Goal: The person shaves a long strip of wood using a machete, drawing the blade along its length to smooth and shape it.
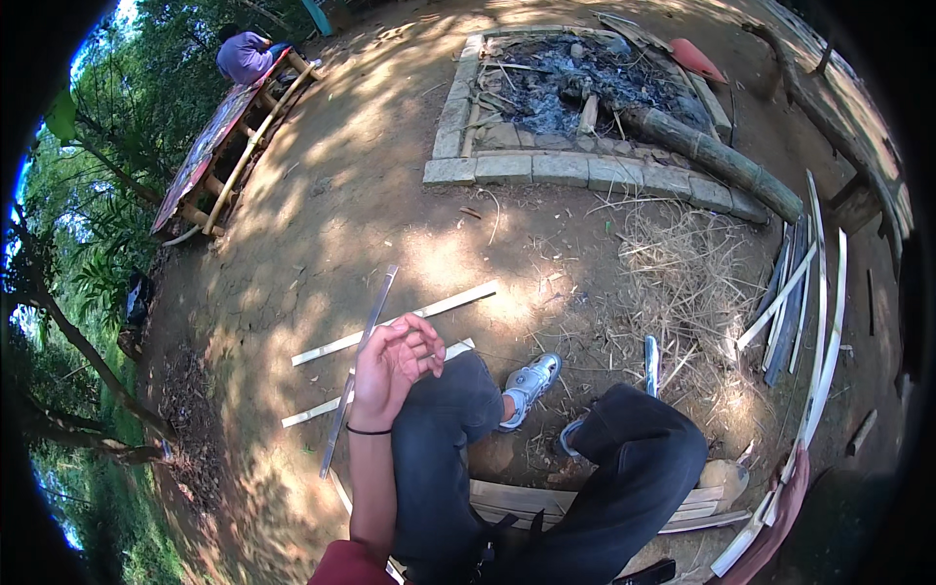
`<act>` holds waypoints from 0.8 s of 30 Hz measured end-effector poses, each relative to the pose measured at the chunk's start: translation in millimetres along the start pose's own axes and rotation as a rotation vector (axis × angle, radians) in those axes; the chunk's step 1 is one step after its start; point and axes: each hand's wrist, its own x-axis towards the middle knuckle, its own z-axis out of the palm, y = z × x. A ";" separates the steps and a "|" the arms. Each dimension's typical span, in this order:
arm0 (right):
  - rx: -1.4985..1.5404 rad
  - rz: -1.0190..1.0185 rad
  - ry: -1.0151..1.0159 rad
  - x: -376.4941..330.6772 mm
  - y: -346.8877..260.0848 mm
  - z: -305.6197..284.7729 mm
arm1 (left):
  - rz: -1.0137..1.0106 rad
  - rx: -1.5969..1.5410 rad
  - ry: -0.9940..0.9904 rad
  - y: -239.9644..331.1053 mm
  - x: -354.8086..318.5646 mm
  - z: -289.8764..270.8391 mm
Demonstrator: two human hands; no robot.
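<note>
Head view: left hand (390, 363) beside bamboo strips (395, 323).

Stone-edged fire pit (507, 168) held grey ash; thick log (717, 158) lay across its corner; dry straw (682, 278) nearby; person sat at bench (219, 132).

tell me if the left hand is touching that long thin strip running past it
Touching. The head view shows the left hand curled around the long thin strip, which enters the fingers from above and comes out below the wrist toward the dirt ground.
</note>
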 end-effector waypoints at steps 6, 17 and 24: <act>-0.015 -0.092 -0.235 -74.2 -58.1 129.2 | -0.077 0.270 -0.051 -29.7 -18.4 20.4; -0.165 -0.122 -1.093 -29.2 36.9 456.5 | -0.508 1.211 -0.672 -85.1 -22.0 22.1; -0.477 -0.095 -1.506 -43.7 189.9 581.9 | -0.290 1.399 -0.114 -119.7 -27.1 38.5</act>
